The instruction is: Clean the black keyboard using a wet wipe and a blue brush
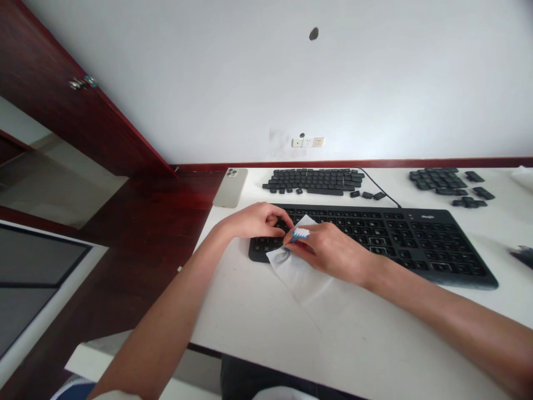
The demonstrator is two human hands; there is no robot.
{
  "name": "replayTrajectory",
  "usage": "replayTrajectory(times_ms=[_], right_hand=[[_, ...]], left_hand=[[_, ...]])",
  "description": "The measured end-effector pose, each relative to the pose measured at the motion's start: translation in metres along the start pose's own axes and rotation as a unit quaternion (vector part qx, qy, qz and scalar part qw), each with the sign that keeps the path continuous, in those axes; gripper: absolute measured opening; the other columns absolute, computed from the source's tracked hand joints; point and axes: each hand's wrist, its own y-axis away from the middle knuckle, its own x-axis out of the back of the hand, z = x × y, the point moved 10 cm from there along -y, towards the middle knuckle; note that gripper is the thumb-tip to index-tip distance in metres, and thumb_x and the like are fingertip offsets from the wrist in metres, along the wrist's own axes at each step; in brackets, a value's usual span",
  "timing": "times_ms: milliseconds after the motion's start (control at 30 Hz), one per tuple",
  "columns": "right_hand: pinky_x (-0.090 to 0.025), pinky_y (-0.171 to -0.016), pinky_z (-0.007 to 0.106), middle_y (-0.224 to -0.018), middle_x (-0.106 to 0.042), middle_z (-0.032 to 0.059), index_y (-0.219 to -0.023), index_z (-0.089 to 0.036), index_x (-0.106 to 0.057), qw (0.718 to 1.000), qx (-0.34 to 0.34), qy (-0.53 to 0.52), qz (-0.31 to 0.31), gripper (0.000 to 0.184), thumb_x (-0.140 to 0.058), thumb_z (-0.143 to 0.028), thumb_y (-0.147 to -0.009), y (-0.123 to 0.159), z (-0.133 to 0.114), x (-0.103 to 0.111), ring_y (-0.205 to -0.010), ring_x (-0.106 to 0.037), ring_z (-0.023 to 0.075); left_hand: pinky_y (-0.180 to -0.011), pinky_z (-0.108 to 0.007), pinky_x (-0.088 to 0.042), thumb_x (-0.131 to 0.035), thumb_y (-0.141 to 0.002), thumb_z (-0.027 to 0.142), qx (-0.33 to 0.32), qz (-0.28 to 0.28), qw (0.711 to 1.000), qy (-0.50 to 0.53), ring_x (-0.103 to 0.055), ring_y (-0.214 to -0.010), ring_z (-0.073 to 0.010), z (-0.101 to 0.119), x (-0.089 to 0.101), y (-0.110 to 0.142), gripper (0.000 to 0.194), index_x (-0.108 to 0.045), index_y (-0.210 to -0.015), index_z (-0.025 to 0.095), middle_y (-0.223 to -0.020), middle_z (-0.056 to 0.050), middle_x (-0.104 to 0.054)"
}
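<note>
A black keyboard (425, 218) with its keycaps off lies across the white table. Over its left end, my left hand (260, 218) rests with thumb and index finger curved and apart; I see nothing between them. My right hand (333, 250) is closed around a toothbrush (300, 233), its blue-and-white bristle head showing above the fingers. A white tissue (306, 278) is under the right hand, bunched at the fingertips over the keyboard's left part. The fingers hide most of the toothbrush handle and the spot where the tissue meets the keyboard.
Loose black keycaps (314, 180) lie in rows behind the keyboard, and another group of keycaps (437, 179) sits at the back right. A phone (230, 188) lies at the table's left corner. The keyboard cable (381, 189) runs backward. A dark object (522, 255) is at the right edge.
</note>
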Motion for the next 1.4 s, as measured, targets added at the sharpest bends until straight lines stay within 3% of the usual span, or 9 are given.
replayTrajectory(times_ms=[567, 967, 1400], right_hand=[[-0.051, -0.072, 0.033, -0.095, -0.076, 0.008, -0.102, -0.015, -0.074, 1.0, -0.003, 0.009, -0.015, 0.024, -0.052, -0.022, -0.108, -0.0005, -0.0013, -0.0002, -0.081, -0.073, 0.0222], [-0.056, -0.075, 0.031, -0.098, -0.077, 0.0069, -0.105, -0.02, -0.076, 0.999, 0.044, -0.015, 0.003, 0.02, -0.056, -0.018, -0.104, 0.0008, -0.0066, 0.0027, -0.085, -0.076, 0.0215], [-0.053, -0.076, 0.032, -0.099, -0.076, 0.0081, -0.103, -0.015, -0.073, 1.0, 0.003, -0.003, -0.01, 0.022, -0.053, -0.021, -0.108, 0.0006, -0.0041, 0.0002, -0.086, -0.075, 0.0228]], left_hand=[[-0.052, -0.026, -0.019, -0.072, -0.085, 0.033, 0.017, -0.014, 1.0, -0.004, -0.029, -0.053, -0.0093, -0.0033, -0.0016, -0.0006, 0.031, -0.078, -0.112, 0.019, -0.056, 0.009, -0.035], [-0.052, -0.026, -0.019, -0.072, -0.088, 0.037, -0.011, -0.023, 1.0, 0.001, -0.028, -0.055, -0.0094, -0.0006, -0.0037, -0.0005, 0.032, -0.078, -0.114, 0.019, -0.059, 0.009, -0.032], [-0.052, -0.027, -0.018, -0.071, -0.088, 0.034, -0.002, -0.025, 1.0, 0.014, -0.026, -0.054, -0.0097, -0.0039, -0.0041, -0.0013, 0.031, -0.077, -0.113, 0.018, -0.058, 0.009, -0.03]])
